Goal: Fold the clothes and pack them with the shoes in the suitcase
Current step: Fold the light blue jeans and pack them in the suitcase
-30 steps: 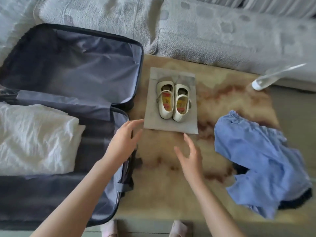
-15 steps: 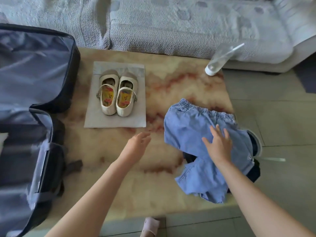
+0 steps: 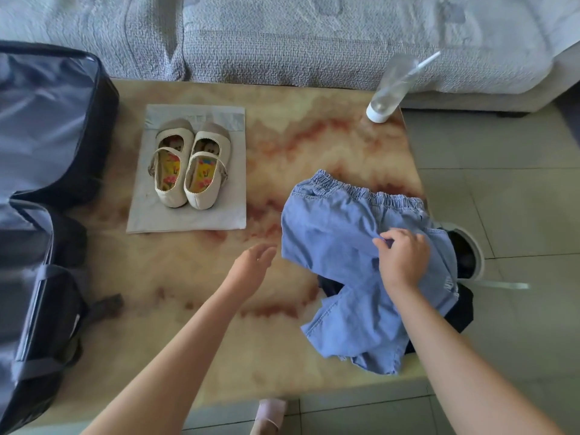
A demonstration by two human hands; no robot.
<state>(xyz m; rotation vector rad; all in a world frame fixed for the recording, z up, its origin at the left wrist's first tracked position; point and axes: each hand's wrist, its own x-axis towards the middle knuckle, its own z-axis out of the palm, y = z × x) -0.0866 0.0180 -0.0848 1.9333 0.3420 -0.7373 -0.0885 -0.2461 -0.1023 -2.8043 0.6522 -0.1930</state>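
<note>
Crumpled light-blue trousers point(image 3: 339, 233) with an elastic waistband lie at the table's right side, over a dark garment point(image 3: 459, 309). My right hand point(image 3: 403, 257) rests on the trousers and its fingers pinch a fold of the blue cloth. My left hand point(image 3: 252, 268) hovers open above the table, just left of the trousers, touching nothing. A pair of cream strap shoes point(image 3: 188, 171) stands on a flat grey bag point(image 3: 186, 215) further back. The open dark suitcase point(image 3: 47, 158) fills the left edge.
A marbled tan table point(image 3: 282, 340) carries everything. A clear plastic bottle point(image 3: 387, 92) with a straw stands at its back right corner. Behind runs a grey sofa point(image 3: 314, 39). A round bin point(image 3: 466, 254) sits on the tiled floor at right. A pink slipper point(image 3: 270, 416) shows below.
The view swung right, away from the suitcase. My right hand reached onto the blue trousers and its fingers closed on the cloth. My left hand followed to the right, staying open.
</note>
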